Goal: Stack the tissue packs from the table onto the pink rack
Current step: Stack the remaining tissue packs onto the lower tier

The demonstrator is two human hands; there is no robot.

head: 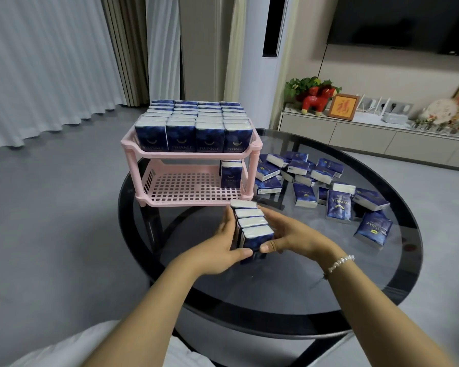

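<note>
A row of several dark blue tissue packs (252, 224) stands upright on the round glass table (289, 292), just in front of the pink rack (188, 197). My left hand (223, 245) grips the row from the left, its thumb on the nearest pack. From the right, my right hand (289, 234) holds the same row, its thumb also on the near end. The rack's top shelf is packed with upright packs (194, 123). One pack (231, 172) stands at the right end of the lower shelf. Several loose packs (321, 186) lie scattered on the table's right side.
The rack stands at the table's far left edge. A low white cabinet (355, 131) with a red figurine, a framed picture and a plant runs along the right wall under a dark screen. Curtains hang at the back left. Grey floor surrounds the table.
</note>
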